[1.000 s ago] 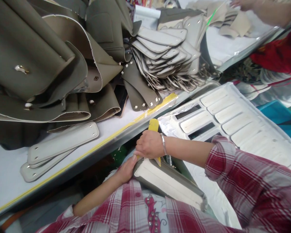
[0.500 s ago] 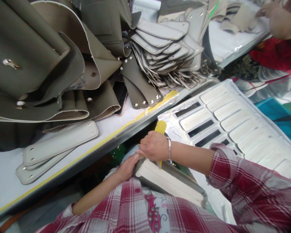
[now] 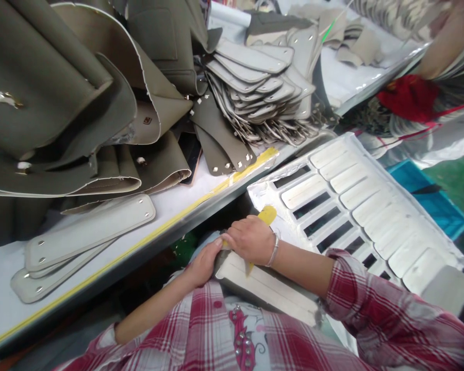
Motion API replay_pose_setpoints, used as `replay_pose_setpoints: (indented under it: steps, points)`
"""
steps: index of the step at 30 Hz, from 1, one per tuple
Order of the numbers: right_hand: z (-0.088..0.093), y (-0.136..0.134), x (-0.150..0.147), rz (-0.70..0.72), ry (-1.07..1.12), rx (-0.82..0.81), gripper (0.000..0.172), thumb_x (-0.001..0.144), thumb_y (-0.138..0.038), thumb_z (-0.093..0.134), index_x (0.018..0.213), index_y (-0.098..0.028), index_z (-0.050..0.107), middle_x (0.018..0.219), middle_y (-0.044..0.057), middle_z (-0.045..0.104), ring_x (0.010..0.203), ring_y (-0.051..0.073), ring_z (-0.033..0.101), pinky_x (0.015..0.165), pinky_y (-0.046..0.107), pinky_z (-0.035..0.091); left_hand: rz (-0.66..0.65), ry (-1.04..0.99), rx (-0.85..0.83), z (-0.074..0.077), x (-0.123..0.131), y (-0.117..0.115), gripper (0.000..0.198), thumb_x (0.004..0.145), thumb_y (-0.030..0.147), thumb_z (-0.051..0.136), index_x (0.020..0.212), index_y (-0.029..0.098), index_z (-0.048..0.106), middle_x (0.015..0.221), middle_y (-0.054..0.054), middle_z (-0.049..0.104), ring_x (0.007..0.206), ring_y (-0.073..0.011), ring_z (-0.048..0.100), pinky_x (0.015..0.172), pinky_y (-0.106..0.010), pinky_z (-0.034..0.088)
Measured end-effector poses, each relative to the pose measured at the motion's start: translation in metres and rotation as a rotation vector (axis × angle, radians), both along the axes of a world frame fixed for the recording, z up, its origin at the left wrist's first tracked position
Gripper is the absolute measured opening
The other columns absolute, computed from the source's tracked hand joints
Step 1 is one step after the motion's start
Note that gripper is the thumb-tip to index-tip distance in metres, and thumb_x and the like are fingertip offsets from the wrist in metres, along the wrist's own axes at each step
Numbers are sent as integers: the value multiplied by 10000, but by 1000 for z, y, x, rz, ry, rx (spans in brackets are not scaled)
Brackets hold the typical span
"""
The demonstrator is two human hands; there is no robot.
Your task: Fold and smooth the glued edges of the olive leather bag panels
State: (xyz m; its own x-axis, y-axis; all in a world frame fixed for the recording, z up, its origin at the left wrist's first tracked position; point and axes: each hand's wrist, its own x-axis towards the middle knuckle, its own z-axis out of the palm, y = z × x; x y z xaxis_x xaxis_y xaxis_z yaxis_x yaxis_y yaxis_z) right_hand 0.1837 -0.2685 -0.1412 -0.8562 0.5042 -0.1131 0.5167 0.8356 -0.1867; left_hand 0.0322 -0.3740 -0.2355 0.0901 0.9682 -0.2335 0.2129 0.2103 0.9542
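Observation:
My right hand [image 3: 251,238] is closed around a flat yellow scraper-like tool [image 3: 268,213]. The tool's rounded end sticks out above the fist, and a narrow tip shows below it. That tip lies over the cream face of a long olive-edged piece [image 3: 270,288] resting across my lap. My left hand [image 3: 205,264] grips the piece's left end, its thumb touching the right hand's fingers. Its other fingers are mostly hidden. On the table to the left lie grey strap-like panels [image 3: 90,234] with metal studs.
Olive bag parts [image 3: 42,77] heap over the table's left side. Behind is a pile of pale grey panels [image 3: 255,77]. At right, a white slatted rack [image 3: 305,190] bears cream pieces, with a blue bin [image 3: 429,198] beyond. A co-worker's arm [image 3: 446,44] shows at upper right.
My right hand has shifted slightly right and down along the piece, and the yellow tool leans further right. The camera view has moved a little. My left hand keeps its grip.

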Motion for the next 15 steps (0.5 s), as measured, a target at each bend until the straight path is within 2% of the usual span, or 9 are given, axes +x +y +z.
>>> replay_pose_setpoints:
  steps: [4,9,12,15]
  points:
    - [0,-5,3,-61,7,-8,444,967,-338,257,747,-166,602,702,42,606,636,148,514,598,307,215,-13,13,72,-7,1,0,503,831,543,359,1037,164,617,1158,-132,611,1113,-251,534,1025,-419,371]
    - [-2,-2,3,-19,32,-27,444,966,-341,266,737,-153,597,693,49,602,635,149,509,592,311,212,-10,-8,47,-10,1,-5,495,829,539,383,1050,161,614,1166,-119,608,1106,-243,538,1028,-404,369]
    - [-4,0,3,17,47,-48,455,966,-344,262,726,-147,595,682,54,600,631,150,509,589,319,207,-11,-23,13,-6,2,-5,482,840,515,378,1064,157,610,1188,-112,597,1130,-240,521,1042,-390,349]
    - [-4,1,6,12,40,-48,440,961,-343,268,737,-153,595,699,48,605,636,158,516,592,324,215,-52,-74,-35,6,4,1,478,864,478,348,1099,143,594,1206,-107,587,1142,-238,507,1044,-385,338]
